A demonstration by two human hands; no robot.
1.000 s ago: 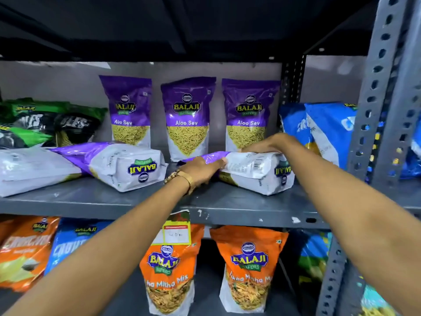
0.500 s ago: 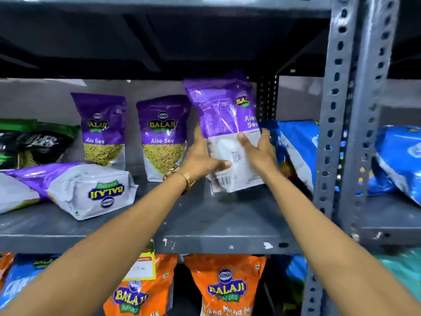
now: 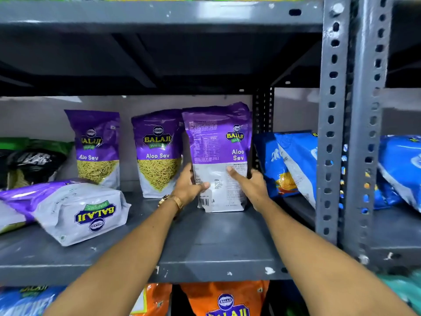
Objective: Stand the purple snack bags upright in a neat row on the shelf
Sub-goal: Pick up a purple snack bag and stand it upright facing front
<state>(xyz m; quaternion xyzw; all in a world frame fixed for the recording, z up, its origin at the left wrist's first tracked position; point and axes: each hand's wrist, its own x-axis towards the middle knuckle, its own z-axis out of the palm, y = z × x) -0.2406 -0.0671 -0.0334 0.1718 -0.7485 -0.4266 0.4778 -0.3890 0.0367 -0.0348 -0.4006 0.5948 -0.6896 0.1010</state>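
Observation:
A purple Aloo Sev bag point(image 3: 217, 142) stands upright on the grey shelf point(image 3: 205, 242), its printed back facing me, in front of the spot where a third bag stood. My left hand point(image 3: 190, 187) grips its lower left edge and my right hand point(image 3: 249, 185) its lower right edge. Two more purple bags stand upright at the back, one at the left point(image 3: 96, 144) and one in the middle point(image 3: 158, 151). Another purple and white bag point(image 3: 75, 208) lies flat at the shelf's left front.
Green and black bags point(image 3: 32, 160) lie at the far left. Blue bags point(image 3: 289, 163) lean right of the held bag, behind a perforated grey upright point(image 3: 332, 137). Orange bags point(image 3: 224, 297) fill the shelf below. Another shelf point(image 3: 159, 14) hangs overhead.
Both hands lifted the bag that lay flat at the right, turned it upright and set its base down on the shelf. The view has shifted upward and closer.

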